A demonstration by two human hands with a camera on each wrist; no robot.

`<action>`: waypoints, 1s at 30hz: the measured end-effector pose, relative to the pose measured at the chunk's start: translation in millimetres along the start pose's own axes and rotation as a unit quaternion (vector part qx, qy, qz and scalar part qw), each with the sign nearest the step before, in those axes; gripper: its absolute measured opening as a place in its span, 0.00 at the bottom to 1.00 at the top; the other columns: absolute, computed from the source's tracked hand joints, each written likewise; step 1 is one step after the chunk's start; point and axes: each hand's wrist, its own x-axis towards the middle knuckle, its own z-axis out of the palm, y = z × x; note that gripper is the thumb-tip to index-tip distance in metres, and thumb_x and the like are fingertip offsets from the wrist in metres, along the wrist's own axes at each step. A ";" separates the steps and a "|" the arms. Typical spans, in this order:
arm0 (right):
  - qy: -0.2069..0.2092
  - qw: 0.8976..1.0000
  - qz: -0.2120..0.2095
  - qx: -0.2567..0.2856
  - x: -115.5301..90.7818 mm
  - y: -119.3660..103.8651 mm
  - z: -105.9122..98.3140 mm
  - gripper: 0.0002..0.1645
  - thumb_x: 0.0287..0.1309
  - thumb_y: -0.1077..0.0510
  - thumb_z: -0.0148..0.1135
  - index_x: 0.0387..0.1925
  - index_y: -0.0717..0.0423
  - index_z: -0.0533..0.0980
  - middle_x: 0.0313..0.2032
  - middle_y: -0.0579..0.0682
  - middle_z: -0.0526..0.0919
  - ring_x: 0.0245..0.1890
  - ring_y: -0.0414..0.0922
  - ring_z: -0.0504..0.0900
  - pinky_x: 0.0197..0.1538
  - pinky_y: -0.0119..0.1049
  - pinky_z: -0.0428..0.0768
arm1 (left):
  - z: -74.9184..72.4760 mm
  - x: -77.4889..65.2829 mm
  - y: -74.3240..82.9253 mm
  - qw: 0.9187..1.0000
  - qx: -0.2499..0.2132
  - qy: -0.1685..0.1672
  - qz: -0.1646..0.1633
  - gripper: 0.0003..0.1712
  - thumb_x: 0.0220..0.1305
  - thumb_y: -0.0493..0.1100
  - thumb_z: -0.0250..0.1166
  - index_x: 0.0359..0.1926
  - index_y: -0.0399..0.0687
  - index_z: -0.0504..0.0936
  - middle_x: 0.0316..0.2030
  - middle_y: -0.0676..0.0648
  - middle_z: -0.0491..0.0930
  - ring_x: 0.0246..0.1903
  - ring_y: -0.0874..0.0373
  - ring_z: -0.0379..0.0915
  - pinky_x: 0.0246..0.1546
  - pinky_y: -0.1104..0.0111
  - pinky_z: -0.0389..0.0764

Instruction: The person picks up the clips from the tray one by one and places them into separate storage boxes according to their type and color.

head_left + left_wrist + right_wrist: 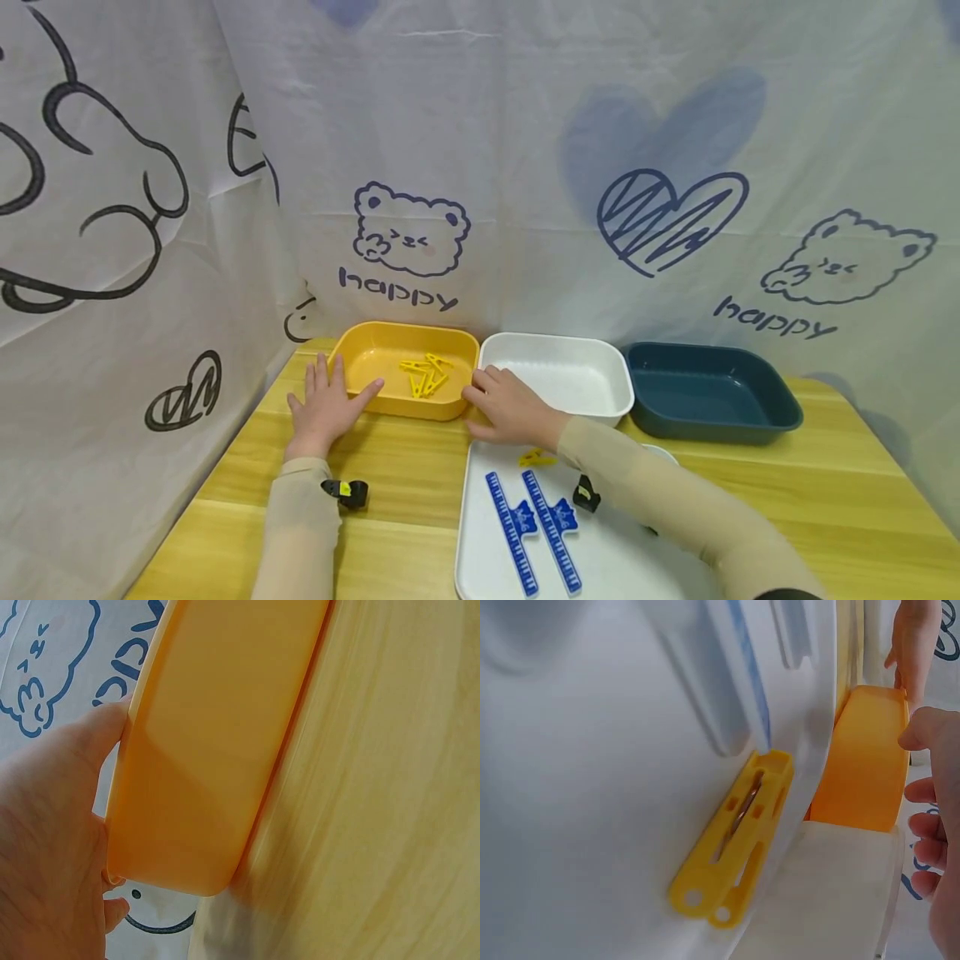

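My left hand (327,410) rests at the left front of the yellow bin (384,403), fingers spread, the thumb along its rim. In the left wrist view the thumb touches the rim of that bin. At the bin's right front corner is my right hand (516,408), its fingers loosely bent with nothing seen between them, overlapping the front of the white bin (592,375). Several yellow clothespins (427,385) lie inside the yellow bin. Another yellow clothespin (735,836) lies on the white tray (474,533), below my right wrist.
Two blue clips with a piano-key pattern, a left clip (513,533) and a right clip (552,533), lie side by side on the tray. A dark teal bin (712,429) stands right of the white bin. A printed curtain (525,167) hangs behind the wooden table (405,500).
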 end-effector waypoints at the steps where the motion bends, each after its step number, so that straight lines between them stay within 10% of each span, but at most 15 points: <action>1: -0.002 1.000 -0.001 -0.001 -1.9 0.4 0.2 0.21 0.61 0.41 0.59 0.49 0.48 0.75 0.41 0.43 0.73 0.41 0.41 0.66 0.46 0.34 0.70 | -0.1 0.0 0.0 1.000 0.001 0.000 0.000 0.63 0.60 0.81 0.40 0.77 0.40 0.35 0.76 0.34 0.23 0.75 0.34 0.18 0.64 0.26 0.28; 30: -0.021 0.999 -0.035 -0.003 -65.6 9.6 -5.6 0.20 0.60 0.41 0.60 0.47 0.47 0.77 0.41 0.43 0.73 0.38 0.39 0.66 0.42 0.31 0.68 | 0.6 -0.3 1.8 1.000 -0.004 0.000 0.000 0.62 0.61 0.81 0.41 0.77 0.41 0.36 0.76 0.34 0.23 0.75 0.34 0.20 0.64 0.26 0.29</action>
